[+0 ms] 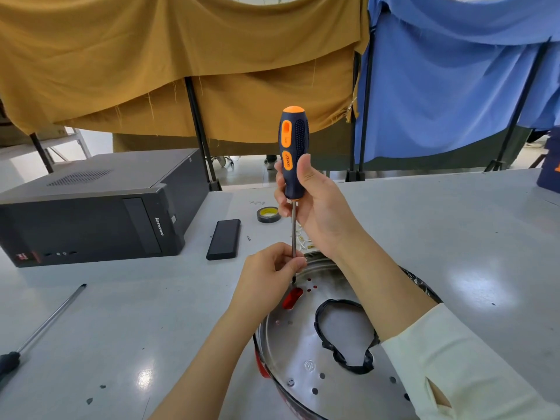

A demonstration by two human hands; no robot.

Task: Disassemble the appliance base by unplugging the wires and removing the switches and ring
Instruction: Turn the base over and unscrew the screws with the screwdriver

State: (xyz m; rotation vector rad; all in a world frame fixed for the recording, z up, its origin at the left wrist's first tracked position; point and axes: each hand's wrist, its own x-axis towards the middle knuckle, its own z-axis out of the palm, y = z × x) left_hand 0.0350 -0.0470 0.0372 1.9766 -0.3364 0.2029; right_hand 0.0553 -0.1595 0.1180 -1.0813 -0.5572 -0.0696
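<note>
The right hand (315,204) grips an upright screwdriver (293,153); left hand (266,277) fingers pinch its shaft, tip just above the red switch (292,297) in the appliance base (303,353) on the near surface (439,237).

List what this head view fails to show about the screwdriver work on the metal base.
- Screwdriver tip: the left hand fingers cover where it meets the metal base, so what it engages is unclear.
- Red switch: only partly visible through its slot.
- Wires: mostly hidden behind the right hand.
- Near rim of the base: cut off by the bottom edge and covered by the right sleeve.
</note>
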